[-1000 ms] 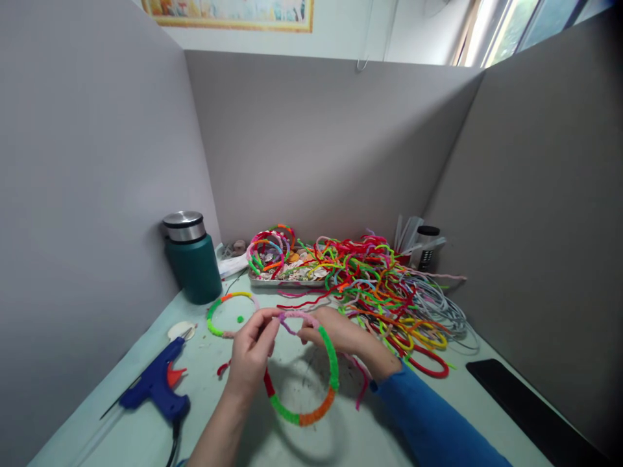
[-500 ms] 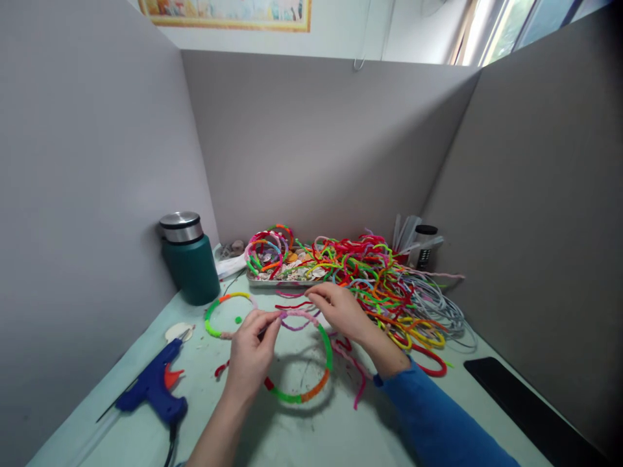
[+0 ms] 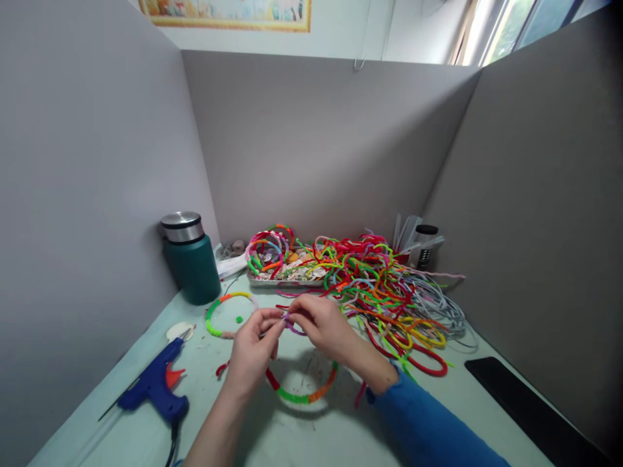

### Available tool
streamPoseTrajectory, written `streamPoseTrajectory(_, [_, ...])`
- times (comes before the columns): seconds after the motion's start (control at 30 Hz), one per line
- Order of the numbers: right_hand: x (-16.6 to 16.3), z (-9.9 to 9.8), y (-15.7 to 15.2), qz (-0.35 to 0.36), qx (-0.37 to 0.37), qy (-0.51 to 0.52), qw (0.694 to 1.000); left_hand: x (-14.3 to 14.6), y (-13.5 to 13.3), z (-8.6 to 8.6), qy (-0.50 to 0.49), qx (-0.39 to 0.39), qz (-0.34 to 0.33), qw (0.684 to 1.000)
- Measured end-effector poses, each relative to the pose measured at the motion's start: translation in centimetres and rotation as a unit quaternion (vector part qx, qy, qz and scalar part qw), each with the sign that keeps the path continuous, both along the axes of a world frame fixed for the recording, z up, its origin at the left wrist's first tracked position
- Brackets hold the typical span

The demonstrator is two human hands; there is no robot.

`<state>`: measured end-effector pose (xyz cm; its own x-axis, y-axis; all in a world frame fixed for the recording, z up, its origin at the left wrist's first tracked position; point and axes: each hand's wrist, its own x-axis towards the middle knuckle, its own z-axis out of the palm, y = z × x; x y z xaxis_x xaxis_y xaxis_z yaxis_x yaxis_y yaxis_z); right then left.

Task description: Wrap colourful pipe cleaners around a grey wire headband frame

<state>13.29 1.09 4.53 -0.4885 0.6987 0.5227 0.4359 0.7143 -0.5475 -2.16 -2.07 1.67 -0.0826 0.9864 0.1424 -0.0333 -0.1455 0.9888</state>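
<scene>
My left hand [image 3: 252, 347] is closed in a pinch on a ring wrapped in coloured pipe cleaners [image 3: 294, 397], holding it upright above the table. Red, green and orange sections show on its lower arc; my hands hide most of the top. My right hand [image 3: 325, 327] is pinched right beside the left fingertips, on a purple pipe cleaner [image 3: 296, 329] at the top of the ring. Exactly how the purple strand meets the ring is hidden by the fingers. A second multicoloured ring [image 3: 209, 319] lies flat on the table just beyond my left hand.
A blue glue gun [image 3: 158, 383] lies at left, below a green bottle [image 3: 193, 266]. Behind my hands stands a metal tray [image 3: 287, 283] of buttons with finished rings. A tangled heap of pipe cleaners [image 3: 374, 272] spreads right, near a black flat object [image 3: 525, 405]. Grey panels enclose three sides.
My right hand has moved left and slightly down, from apart to against the left fingertips at the ring's top. The ring has shifted slightly right; my left hand stays nearly in place.
</scene>
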Motion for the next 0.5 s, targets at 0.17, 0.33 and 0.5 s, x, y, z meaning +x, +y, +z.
streamPoseTrajectory(0.17, [0.06,0.18,-0.15,0.017,0.014,0.003,1.000,0.01,-0.03,0.28,-0.024,-0.010,-0.007,1.000])
streamPoseTrajectory(0.33, [0.01,-0.24,0.02,0.008,0.025,-0.004,1.000,0.06,0.07,0.04,0.019,0.010,0.039,0.999])
streamPoseTrajectory(0.5, [0.01,-0.50,0.22,0.019,0.040,0.004,0.999,0.01,0.01,0.03,0.028,0.017,0.044,0.998])
